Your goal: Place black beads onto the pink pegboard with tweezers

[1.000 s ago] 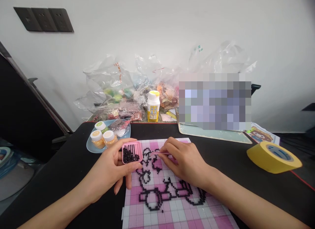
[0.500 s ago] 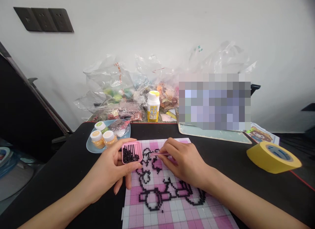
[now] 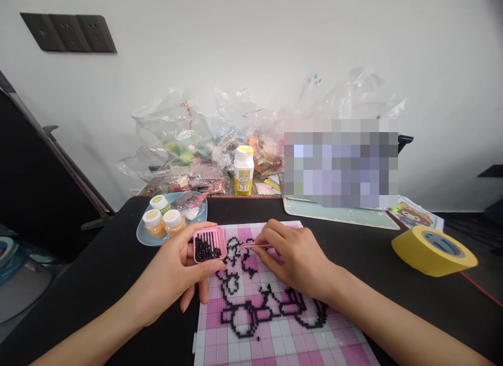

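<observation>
My left hand [image 3: 175,269] grips a small pink tray [image 3: 225,244] by its sides, tilted toward me. Black beads [image 3: 204,249] fill its lower part, and some sit in its grooves. Pink tweezers [image 3: 251,245] are pinched in my right hand [image 3: 293,253], their tips pointing left over the pegboard. Whether the tips hold a bead is too small to tell. Beneath both hands lies the pink-and-white checked pegboard [image 3: 236,350], with black beads set in outlines [image 3: 243,335] across it. My right hand and forearm cover part of the pattern.
A blue plate [image 3: 145,240] with capped bead jars [image 3: 154,224] is at the left. Behind stand a white-and-yellow bottle [image 3: 244,172] and plastic bags [image 3: 168,130]. A yellow tape roll [image 3: 416,253] lies on the right of the black table [image 3: 113,261]; a blurred patch hides things behind.
The whole view has shifted very slightly. Both hands keep nearly the same place, with the tray and the tweezers still held.
</observation>
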